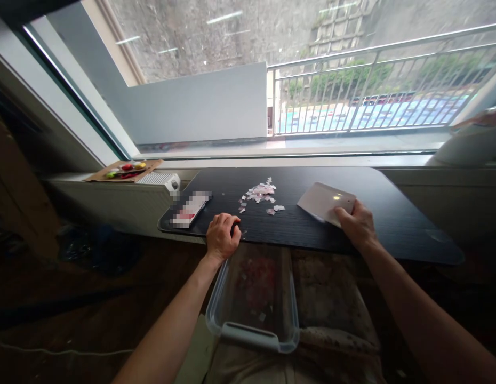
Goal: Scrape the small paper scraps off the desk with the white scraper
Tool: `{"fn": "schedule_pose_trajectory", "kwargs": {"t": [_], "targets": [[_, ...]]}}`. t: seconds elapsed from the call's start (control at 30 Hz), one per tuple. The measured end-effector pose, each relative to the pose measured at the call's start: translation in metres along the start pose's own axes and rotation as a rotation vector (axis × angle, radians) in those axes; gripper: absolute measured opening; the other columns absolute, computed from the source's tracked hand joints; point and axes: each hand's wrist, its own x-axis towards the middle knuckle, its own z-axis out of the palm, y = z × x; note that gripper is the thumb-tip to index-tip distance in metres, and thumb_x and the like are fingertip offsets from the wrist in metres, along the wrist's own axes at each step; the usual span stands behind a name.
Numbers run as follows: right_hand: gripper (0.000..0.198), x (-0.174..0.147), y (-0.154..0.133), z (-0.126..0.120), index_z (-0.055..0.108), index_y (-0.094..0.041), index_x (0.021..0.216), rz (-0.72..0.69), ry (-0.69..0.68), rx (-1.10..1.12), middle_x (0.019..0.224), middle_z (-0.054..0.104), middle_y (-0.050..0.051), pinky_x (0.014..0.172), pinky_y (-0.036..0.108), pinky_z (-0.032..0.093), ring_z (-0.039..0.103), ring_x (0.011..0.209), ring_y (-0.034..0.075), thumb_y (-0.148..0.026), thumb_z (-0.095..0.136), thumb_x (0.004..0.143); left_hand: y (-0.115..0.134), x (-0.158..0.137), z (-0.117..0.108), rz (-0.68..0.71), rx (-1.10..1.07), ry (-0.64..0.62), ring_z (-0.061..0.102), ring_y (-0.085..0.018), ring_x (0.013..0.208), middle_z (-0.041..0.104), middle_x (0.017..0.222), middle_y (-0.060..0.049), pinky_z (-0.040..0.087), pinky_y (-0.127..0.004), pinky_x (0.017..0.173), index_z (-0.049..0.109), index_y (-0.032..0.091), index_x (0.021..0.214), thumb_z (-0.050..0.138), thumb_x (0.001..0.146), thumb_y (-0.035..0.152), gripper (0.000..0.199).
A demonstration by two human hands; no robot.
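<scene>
On the dark table [404,224] by the window, head view, the right hand [360,225] grasps a white flat piece [320,200] by its right end; the left hand [223,236] is curled at the near edge, and whether it grips anything cannot be told; pale scraps [262,192] lie heaped between the two, farther back; below the edge, a clear bin [296,314] contains reddish and whitish bits

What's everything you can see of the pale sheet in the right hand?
The pale sheet is thin, four-sided and smooth, plastic by its look, with a glare spot and a tiny dark mark toward one end. The right hand holds that end, thumb on top. The sheet is over the dark table, right of the pale scraps; whether they touch is unclear for the table.
</scene>
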Motion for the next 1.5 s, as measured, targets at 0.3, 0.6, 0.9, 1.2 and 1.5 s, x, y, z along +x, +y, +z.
{"fn": "schedule_pose_trajectory", "kwargs": {"t": [0.3,0.6,0.9,1.2,1.5], "targets": [[0.014,0.001,-0.001,0.001,0.051,-0.023,0.076,-0.036,-0.011,-0.042,0.068,0.056,0.002,0.065,0.034,0.043,0.055,0.070,0.024,-0.035,0.053,0.069,-0.001,0.001,0.002,0.012,0.069,-0.049,0.060,-0.019,0.097,0.061,0.111,-0.006,0.051,-0.041,0.084,0.059,0.017,0.107,0.056,0.090,0.034,0.025],[0.013,0.003,0.004,0.006,0.049,-0.025,0.074,-0.080,-0.017,-0.055,0.067,0.056,0.002,0.063,0.032,0.043,0.057,0.069,0.024,-0.038,0.050,0.071,0.000,0.001,0.000,0.014,0.119,-0.090,0.060,-0.019,0.098,0.061,0.114,-0.007,0.051,-0.041,0.084,0.058,0.018,0.110,0.056,0.090,0.033,0.026],[0.014,0.008,0.008,0.013,0.056,-0.021,0.076,-0.074,0.022,-0.076,0.062,0.056,0.001,0.057,0.028,0.039,0.053,0.061,0.020,-0.032,0.051,0.069,-0.002,0.002,0.004,0.011,0.133,-0.093,0.060,-0.020,0.098,0.061,0.113,-0.007,0.051,-0.042,0.084,0.058,0.017,0.110,0.056,0.090,0.033,0.026],[0.010,0.010,0.011,0.015,0.047,-0.023,0.073,-0.082,-0.005,-0.046,0.065,0.053,0.001,0.059,0.028,0.038,0.052,0.064,0.020,-0.033,0.049,0.070,-0.002,0.003,0.005,-0.015,0.094,-0.114,0.058,-0.020,0.099,0.061,0.109,-0.006,0.048,-0.043,0.087,0.059,0.017,0.105,0.056,0.089,0.031,0.021],[0.014,0.010,0.014,0.017,0.047,-0.025,0.072,-0.099,-0.026,0.081,0.063,0.054,0.000,0.059,0.030,0.038,0.054,0.063,0.021,-0.037,0.046,0.065,-0.002,0.002,0.005,-0.054,0.035,-0.165,0.055,-0.021,0.101,0.062,0.103,-0.005,0.042,-0.038,0.090,0.059,0.021,0.102,0.041,0.083,0.012,0.028]]}}
